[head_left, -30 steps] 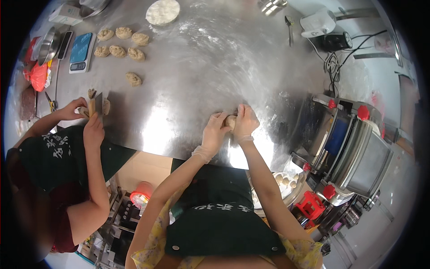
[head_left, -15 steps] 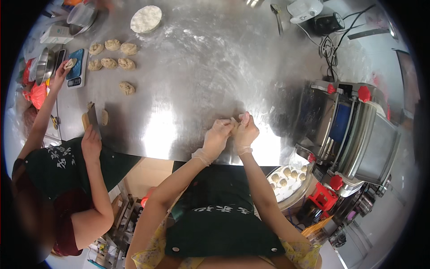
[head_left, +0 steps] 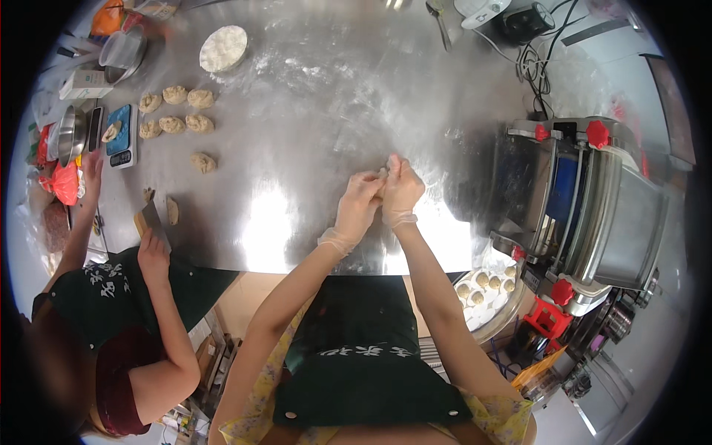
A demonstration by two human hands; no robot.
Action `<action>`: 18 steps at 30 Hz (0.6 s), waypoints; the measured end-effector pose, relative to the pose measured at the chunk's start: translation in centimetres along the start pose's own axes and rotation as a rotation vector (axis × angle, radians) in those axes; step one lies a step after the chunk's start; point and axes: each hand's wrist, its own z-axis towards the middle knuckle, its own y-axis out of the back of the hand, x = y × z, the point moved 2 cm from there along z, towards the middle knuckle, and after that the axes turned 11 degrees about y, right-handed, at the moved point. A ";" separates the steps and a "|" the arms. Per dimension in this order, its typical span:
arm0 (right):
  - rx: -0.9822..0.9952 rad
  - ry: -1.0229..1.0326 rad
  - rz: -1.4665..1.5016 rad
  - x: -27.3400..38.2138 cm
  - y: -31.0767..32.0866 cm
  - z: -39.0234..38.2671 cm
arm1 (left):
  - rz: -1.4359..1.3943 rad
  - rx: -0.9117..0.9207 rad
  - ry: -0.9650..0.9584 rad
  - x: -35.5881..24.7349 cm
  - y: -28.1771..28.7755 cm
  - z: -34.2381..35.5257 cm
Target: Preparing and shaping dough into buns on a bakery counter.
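Observation:
My left hand [head_left: 358, 202] and my right hand [head_left: 401, 191], both in thin clear gloves, meet above the steel table [head_left: 311, 163] near its front edge. Their fingers are closed together on a small piece of dough, almost wholly covered by the fingers. To the far left, several dough lumps [head_left: 172, 124] lie in rows, with a single lump [head_left: 202, 162] nearer to me. A co-worker's hand [head_left: 153, 252] holds a dough scraper [head_left: 150, 221] beside a dough strip [head_left: 173, 211]. Another dough piece [head_left: 112, 131] rests on the blue-topped scale [head_left: 123, 135].
A bowl of flour [head_left: 223, 49] stands at the back left. On the right is a metal machine with red knobs [head_left: 578, 204]; below it, a round tray [head_left: 483, 326] carries several dough balls. Cables [head_left: 538, 70] and a spoon [head_left: 439, 24] lie at the back right.
My hands, still together, have moved slightly away from me. The co-worker's other hand has let go of the dough piece on the scale and drawn back toward the co-worker.

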 end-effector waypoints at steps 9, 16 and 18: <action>-0.015 0.134 -0.386 -1.8 -0.3 -0.9 | 0.181 0.094 0.108 0.0 0.1 0.0; -0.146 0.246 -0.362 -2.0 0.1 -2.2 | 0.082 0.116 0.129 1.2 0.3 -0.9; -0.061 0.135 -0.373 -1.8 0.4 -2.7 | 0.133 0.103 0.104 1.0 0.3 -0.8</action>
